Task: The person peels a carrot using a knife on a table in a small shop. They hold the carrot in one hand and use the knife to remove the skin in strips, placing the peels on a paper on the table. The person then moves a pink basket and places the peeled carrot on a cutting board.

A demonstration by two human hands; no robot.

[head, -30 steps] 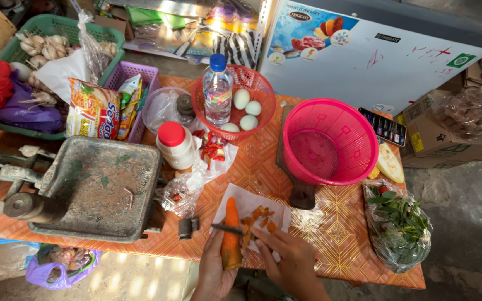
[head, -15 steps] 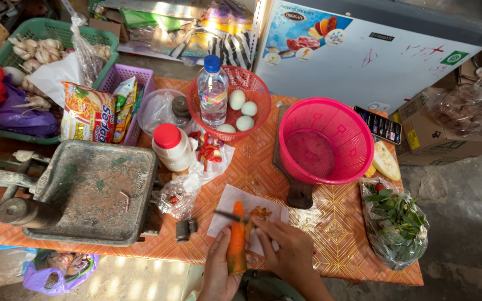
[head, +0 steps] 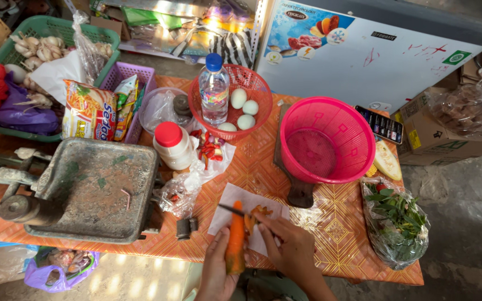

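Since a moment ago the view is sitting a touch closer and the carrot is lying a little more upright along the near table edge, its tip still over the white paper. Left hand is curling around the carrot's lower end, fingers wrapped under it and thumb on top. Right hand is pinching the handle of a thin dark blade — probably a small knife or peeler, though it is too slim to tell — and is pressing it across the carrot's upper end. Orange peelings are lying on the paper just beside the blade. Beyond the hands, a pink basket is standing on a dark board, a red basket is holding a water bottle and pale eggs, and a grey metal scale pan is sitting to the left — all on the orange patterned table.
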